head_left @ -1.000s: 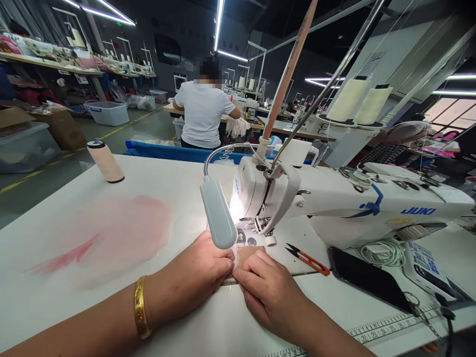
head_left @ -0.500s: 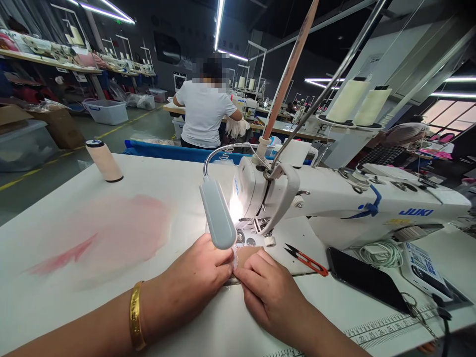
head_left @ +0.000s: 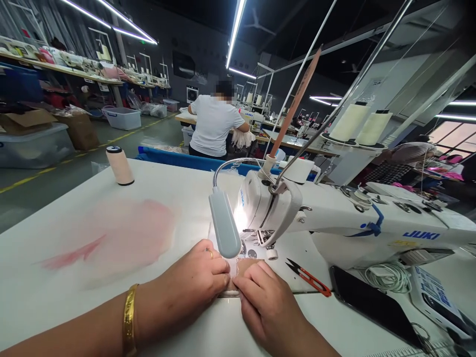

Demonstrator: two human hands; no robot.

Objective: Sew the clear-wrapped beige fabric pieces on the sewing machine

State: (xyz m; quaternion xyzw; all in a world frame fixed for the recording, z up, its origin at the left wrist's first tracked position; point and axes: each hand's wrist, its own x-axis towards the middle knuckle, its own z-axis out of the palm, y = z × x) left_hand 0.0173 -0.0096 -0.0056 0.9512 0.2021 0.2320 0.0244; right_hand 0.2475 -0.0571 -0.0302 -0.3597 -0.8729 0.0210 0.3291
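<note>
A small tan piece of fabric (head_left: 246, 267) with a whitish, lacy-looking edge lies on the sewing machine's bed, just in front of the needle area. My left hand (head_left: 197, 275) is closed at its left side, fingertips pinching the fabric's edge; a ring and a gold bangle (head_left: 129, 317) are on this arm. On the fabric's right part, my right hand (head_left: 266, 297) has its fingers bent together, gripping it. Both hands cover much of the piece. Above them hangs a grey lamp head (head_left: 225, 225), which partly hides the presser-foot area of the sewing machine (head_left: 256, 198).
Right of the hands lie orange thread snips (head_left: 308, 277), a black phone (head_left: 374, 305) and a coiled cable (head_left: 386, 277). A peach thread cone (head_left: 120, 166) stands at the table's far left, behind a pinkish stain (head_left: 126, 233). A person in a white shirt (head_left: 215, 124) sits farther back.
My left hand has shifted a little left, widening the gap between my hands and showing more of the fabric's edge. My right hand keeps its grip. The whole view has shifted slightly.
</note>
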